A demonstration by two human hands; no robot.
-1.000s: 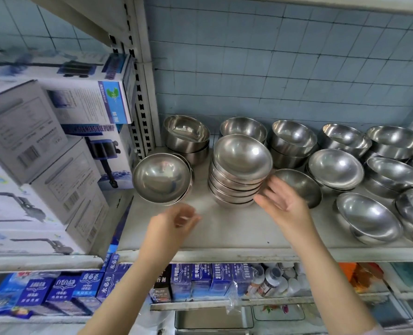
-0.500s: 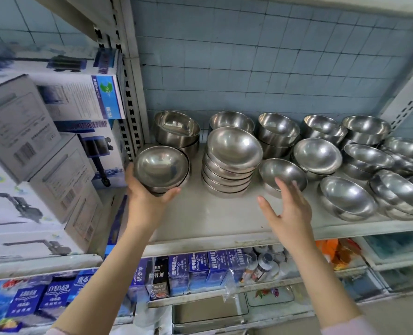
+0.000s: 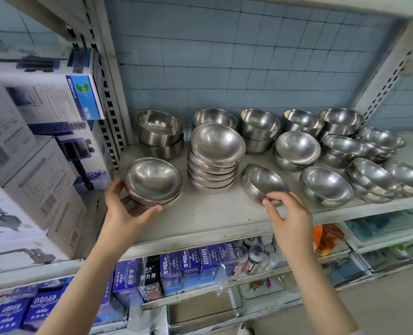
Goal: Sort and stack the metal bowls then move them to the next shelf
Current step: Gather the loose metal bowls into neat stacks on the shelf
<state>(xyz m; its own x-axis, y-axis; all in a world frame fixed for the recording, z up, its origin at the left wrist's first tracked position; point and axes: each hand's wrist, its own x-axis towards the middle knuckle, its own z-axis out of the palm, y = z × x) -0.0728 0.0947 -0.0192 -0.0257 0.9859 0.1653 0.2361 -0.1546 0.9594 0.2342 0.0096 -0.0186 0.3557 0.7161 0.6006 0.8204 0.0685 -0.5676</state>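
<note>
Right hand [image 3: 288,215] has reached single bowl [image 3: 263,182], pinching its rim; left hand [image 3: 125,209] cups nested bowls [image 3: 153,181].

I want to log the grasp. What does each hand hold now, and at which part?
Left hand cups the small bowl stack from below, at its front-left side. Right hand pinches the near rim of the single tilted bowl.

A shop: slotted metal shelving [image 3: 383,76] against a blue tiled wall [image 3: 249,56] carries many identical steel bowls [image 3: 216,143], boxed submersible pumps [image 3: 43,180] fill the left bay, and rows of blue product cartons [image 3: 171,269] and small bottles [image 3: 253,257] line the shelf below.
</note>
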